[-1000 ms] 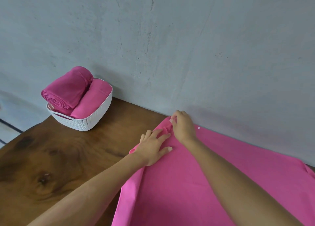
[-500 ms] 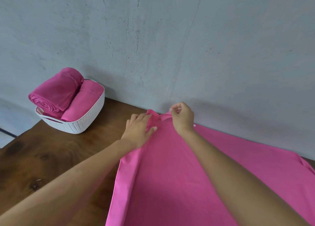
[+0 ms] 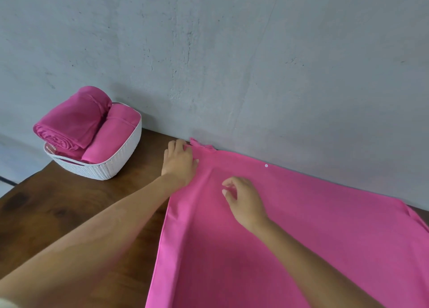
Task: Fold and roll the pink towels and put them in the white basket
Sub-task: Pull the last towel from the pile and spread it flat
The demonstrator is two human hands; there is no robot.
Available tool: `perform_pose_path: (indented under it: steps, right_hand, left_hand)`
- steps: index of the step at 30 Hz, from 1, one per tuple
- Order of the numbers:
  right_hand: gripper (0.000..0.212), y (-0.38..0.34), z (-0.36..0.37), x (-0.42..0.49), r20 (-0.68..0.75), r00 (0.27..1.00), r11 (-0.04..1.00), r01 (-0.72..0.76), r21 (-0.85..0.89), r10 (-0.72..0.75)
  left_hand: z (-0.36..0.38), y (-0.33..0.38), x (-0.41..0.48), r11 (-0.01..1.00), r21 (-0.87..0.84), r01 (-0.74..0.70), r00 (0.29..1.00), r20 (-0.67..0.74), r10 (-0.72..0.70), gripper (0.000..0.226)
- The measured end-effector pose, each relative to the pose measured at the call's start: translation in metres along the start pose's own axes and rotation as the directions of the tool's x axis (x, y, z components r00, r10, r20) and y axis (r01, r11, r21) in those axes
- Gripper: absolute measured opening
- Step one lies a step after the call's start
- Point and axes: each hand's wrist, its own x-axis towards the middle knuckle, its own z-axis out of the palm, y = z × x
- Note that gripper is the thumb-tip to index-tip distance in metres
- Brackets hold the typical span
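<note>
Head: left hand [image 3: 180, 161] on pink towel [image 3: 301, 226]

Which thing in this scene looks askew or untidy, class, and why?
The top rolled towel in the white basket lies tilted on the others and juts past the rim. The spread towel is bunched at its far corner beside the left hand.

pink towel [image 3: 301, 238]: spread flat on the table, far edge against the wall, left corner bunched | white basket [image 3: 111, 168]: far left, holding rolled pink towels [image 3: 76, 122], one atop the others
</note>
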Motion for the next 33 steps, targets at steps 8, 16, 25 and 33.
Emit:
perform_pose_path:
  steps: [8, 16, 25, 33]
  right_hand:
    - [0.045, 0.017, -0.01, -0.063, -0.06, 0.996, 0.94, -0.087, -0.33, 0.071]
    - [0.098, 0.021, 0.007, -0.101, 0.007, 0.943, 0.817, -0.284, -0.502, 0.332]
    - [0.095, 0.012, 0.007, -0.113, -0.014, 0.941, 0.838, -0.309, -0.449, 0.339]
    - [0.103, 0.006, -0.001, -0.152, -0.008, 0.95, 0.844, -0.281, -0.458, 0.312]
  left_hand:
    - [0.023, 0.006, -0.004, 0.997, -0.04, -0.065, 0.98, 0.188, 0.071, 0.069]
    - [0.027, -0.014, 0.007, 0.984, 0.074, -0.163, 0.973, 0.179, 0.148, 0.073]
    - [0.019, -0.018, 0.015, 0.981, 0.033, -0.191, 0.958, 0.223, 0.179, 0.073]
    - [0.0, 0.0, 0.006, 0.969, -0.205, -0.14, 0.972, 0.157, 0.173, 0.058]
